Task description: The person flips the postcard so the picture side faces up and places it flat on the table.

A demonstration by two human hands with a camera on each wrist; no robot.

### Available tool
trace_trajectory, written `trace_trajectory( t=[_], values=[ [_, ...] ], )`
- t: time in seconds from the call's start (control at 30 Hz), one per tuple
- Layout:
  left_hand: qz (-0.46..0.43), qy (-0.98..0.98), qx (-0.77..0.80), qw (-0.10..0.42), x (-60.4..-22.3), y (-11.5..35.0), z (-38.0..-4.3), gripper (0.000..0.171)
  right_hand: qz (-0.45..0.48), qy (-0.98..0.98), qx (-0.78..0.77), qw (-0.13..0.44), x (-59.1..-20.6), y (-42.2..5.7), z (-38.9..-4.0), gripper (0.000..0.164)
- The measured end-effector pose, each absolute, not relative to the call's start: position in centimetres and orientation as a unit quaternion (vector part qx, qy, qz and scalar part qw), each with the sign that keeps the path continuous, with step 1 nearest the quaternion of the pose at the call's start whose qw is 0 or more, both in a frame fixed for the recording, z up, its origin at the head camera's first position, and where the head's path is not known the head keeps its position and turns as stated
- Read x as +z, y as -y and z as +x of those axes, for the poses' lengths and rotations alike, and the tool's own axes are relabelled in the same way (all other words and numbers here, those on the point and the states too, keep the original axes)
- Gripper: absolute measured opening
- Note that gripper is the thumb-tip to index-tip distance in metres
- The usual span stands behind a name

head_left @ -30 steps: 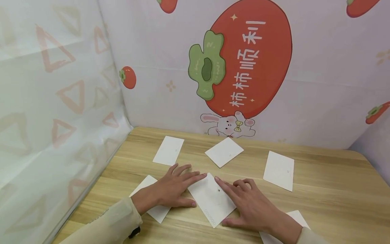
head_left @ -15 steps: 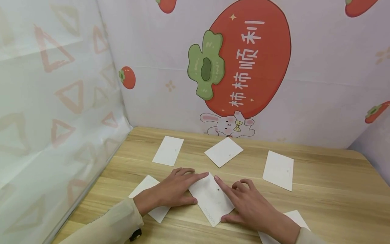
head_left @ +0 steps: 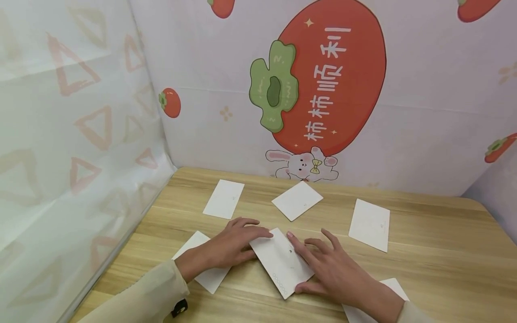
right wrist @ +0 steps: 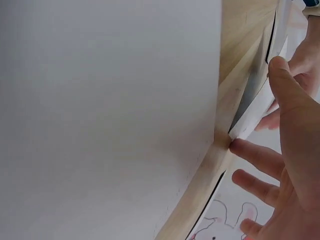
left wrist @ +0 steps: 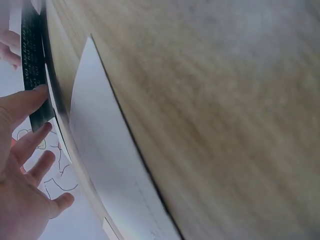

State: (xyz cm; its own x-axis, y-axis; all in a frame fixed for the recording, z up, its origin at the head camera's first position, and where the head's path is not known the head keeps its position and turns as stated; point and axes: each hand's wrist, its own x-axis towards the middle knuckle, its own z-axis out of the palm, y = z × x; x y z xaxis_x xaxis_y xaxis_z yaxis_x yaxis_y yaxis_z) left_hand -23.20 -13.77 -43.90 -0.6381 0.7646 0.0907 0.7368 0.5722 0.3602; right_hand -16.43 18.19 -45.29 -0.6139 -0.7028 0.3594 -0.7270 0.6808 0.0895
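A white postcard (head_left: 278, 264), with a row of small printed outlines near its front end, is held between both hands at the table's middle. My left hand (head_left: 226, 246) pinches its left side. That side is tilted up off the wood, and the dark printed underside of the postcard (left wrist: 34, 65) shows in the left wrist view. My right hand (head_left: 335, 269) holds the right side, index finger near the far corner and thumb near the front. In the right wrist view the thumb and index finger of the right hand (right wrist: 285, 150) touch the postcard's edge (right wrist: 257, 107).
Around it, white cards lie flat: far left (head_left: 223, 199), far middle (head_left: 297, 201), far right (head_left: 369, 225), one partly under the left forearm (head_left: 212, 278) and one partly under the right wrist (head_left: 393, 289). Printed cloth (head_left: 218, 139) stands behind the wooden table (head_left: 444, 269).
The postcard lay flat and its left side has now risen off the table. My left thumb has moved under that edge. The right hand's outer fingers have spread; the other cards have not moved.
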Motion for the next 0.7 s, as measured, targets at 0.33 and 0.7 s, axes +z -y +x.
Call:
trace_trajectory(
  t=[0.33, 0.7],
  values=[
    [0.414, -0.884, 0.219, 0.000, -43.7, 13.9, -23.3, 0.031, 0.411, 0.886, 0.039, 0.212, -45.0, -19.1, -16.4, 0.100],
    [0.385, -0.888, 0.249, -0.023, -43.3, 14.2, -23.4, 0.024, 0.437, 0.865, 0.064, 0.237, -44.8, -19.9, -16.5, 0.086]
  ],
)
